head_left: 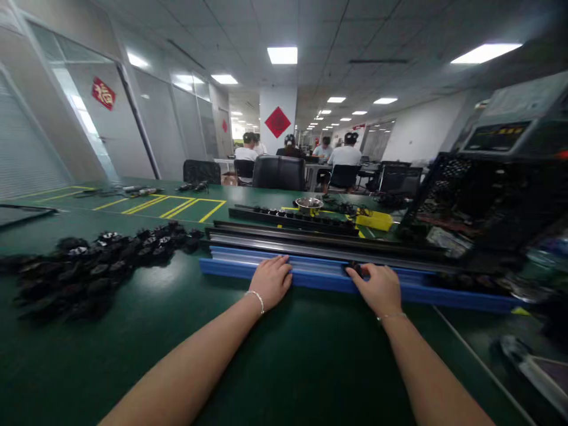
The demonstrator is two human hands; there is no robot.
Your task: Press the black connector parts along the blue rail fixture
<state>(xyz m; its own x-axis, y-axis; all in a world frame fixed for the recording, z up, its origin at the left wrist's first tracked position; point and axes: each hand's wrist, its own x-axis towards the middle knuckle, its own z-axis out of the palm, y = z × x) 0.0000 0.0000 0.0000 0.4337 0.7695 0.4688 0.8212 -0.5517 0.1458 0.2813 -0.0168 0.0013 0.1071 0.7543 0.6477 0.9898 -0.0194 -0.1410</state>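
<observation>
Right fingers [357, 279] hold black part [353, 267]; channel [317, 280] beneath.

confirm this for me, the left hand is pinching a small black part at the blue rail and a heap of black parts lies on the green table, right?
Not quite: the head view shows the right hand pinching the small black part at the blue rail. The heap of black parts does lie on the green table.

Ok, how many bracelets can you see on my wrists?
2. One light bracelet circles the wrist of the left hand, which touches the blue channel; a thinner bracelet circles the wrist of the right hand.
</observation>
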